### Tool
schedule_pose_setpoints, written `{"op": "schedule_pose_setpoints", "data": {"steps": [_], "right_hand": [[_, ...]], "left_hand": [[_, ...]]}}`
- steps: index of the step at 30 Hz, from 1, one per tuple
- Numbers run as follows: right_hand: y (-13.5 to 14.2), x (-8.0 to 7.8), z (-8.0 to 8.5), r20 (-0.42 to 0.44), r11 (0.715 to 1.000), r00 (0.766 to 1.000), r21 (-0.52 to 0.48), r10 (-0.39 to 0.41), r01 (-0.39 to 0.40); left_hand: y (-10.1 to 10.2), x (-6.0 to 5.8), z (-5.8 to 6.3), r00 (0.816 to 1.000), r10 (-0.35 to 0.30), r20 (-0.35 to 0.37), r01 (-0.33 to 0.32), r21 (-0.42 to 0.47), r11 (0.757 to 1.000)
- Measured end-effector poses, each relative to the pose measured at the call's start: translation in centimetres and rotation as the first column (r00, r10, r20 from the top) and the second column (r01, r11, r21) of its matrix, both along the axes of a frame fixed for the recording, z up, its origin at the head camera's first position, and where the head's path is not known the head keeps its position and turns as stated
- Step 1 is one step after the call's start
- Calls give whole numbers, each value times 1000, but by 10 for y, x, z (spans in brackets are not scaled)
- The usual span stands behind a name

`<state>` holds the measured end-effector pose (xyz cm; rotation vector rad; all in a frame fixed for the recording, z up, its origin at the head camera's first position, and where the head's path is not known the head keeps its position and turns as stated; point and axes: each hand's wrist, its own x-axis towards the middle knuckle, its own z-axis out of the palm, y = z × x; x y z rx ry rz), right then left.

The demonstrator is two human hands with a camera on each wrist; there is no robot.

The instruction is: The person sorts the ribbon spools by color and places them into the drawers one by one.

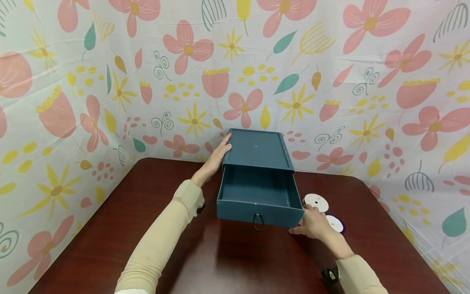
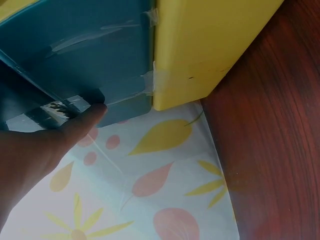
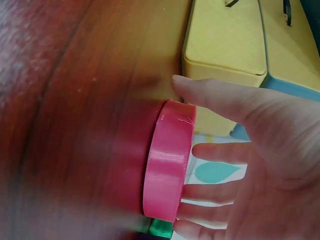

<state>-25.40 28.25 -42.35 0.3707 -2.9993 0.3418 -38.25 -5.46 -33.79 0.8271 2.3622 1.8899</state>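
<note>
A dark teal drawer unit (image 1: pixel 257 149) stands in the middle of the head view, its top drawer (image 1: pixel 260 210) pulled out with nothing inside and a black loop on its front. My left hand (image 1: pixel 216 157) rests along the unit's left upper edge, fingers extended. Its thumb (image 2: pixel 82 122) touches the teal side in the left wrist view. Right of the drawer, my right hand (image 1: pixel 315 222) reaches down to a roll of pink ribbon (image 3: pixel 170 160), its thumb and fingers spread around the roll. Beneath that roll shows a bit of green ribbon (image 3: pixel 161 228).
Two ribbon spools with white faces (image 1: pixel 316 202) lie by my right hand, the nearer one (image 1: pixel 335 223) purple-edged. Yellow drawers (image 3: pixel 225 42) with black loops show in the right wrist view. All stand on a dark reddish wood table (image 1: pixel 176 261), before a flower-print cloth (image 1: pixel 235 53).
</note>
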Motion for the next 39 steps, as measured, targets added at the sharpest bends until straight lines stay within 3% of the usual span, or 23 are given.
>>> {"op": "schedule_pose_setpoints", "data": {"steps": [3, 9, 17, 22, 30, 39], "right_hand": [[0, 0, -1, 27, 1000, 1000, -7, 0, 0], [2, -4, -6, -14, 1000, 1000, -28, 11, -11], [3, -4, -5, -173, 997, 983, -43, 62, -70], [-1, 1, 11, -203, 997, 978, -46, 54, -65], [-2, 11, 44, -170, 993, 984, -94, 56, -73], [2, 16, 85, -155, 990, 987, -124, 47, -66]], "left_hand": [[0, 1, 0, 1000, -1, -1, 1, 0, 1000], [0, 1, 0, 1000, 5, 0, -5, 0, 1000], [-1, 1, 0, 1000, 0, 27, 0, 4, 1000], [-3, 3, 2, 999, -14, 48, 14, 13, 1000], [-4, 4, 3, 999, -12, 33, 12, -1, 1000], [-5, 19, 17, 996, -58, 71, 57, 19, 998]]}}
